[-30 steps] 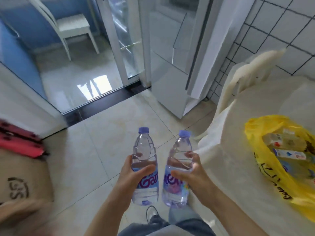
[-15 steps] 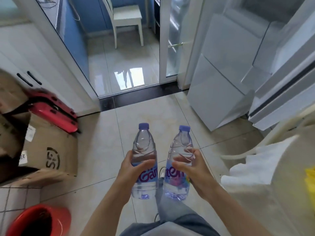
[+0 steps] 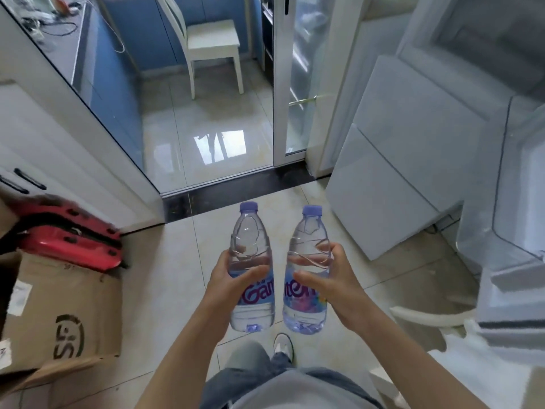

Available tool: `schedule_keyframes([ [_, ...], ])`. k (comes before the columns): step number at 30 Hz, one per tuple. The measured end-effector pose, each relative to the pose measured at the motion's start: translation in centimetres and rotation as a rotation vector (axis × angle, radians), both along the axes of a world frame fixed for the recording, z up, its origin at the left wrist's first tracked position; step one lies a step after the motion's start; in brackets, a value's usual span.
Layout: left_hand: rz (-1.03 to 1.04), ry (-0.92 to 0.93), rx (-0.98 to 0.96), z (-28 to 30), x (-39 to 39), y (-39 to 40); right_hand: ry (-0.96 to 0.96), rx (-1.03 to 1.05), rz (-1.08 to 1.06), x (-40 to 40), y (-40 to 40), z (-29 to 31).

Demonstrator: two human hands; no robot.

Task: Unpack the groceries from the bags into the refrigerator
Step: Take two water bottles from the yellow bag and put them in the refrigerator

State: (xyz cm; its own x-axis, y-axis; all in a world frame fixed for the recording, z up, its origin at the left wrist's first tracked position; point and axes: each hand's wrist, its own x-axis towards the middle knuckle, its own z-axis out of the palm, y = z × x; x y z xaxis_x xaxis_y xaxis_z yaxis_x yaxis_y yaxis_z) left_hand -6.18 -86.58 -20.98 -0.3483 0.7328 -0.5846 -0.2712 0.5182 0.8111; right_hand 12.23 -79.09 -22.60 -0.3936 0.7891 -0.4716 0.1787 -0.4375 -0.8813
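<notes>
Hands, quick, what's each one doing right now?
Left hand: grips the left water bottle.
Right hand: grips the right water bottle.

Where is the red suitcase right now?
In the head view, the red suitcase lies at the left, against the white cabinet, behind the cardboard box.

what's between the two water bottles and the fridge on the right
Nothing visible: only bare floor tile separates the left bottle and right bottle from the refrigerator, whose door already stands open.

Purple-capped clear bottles [image 3: 252, 261], red case [image 3: 70, 243]
</notes>
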Motion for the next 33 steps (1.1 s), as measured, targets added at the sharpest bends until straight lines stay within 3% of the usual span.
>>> schedule_keyframes([
  [10,-0.151,0.009,0.029,-1.4,-6.4,16.8,-0.064,0.066,-0.154,-4.9,13.4,0.4],
  [19,-0.462,0.026,0.126,1.1,-11.3,34.5,0.03,0.09,-0.496,-8.5,24.8,2.3],
  [33,-0.813,-0.08,0.368,5.5,-1.7,56.9,-0.005,0.302,-0.897,0.0,38.8,7.9],
])
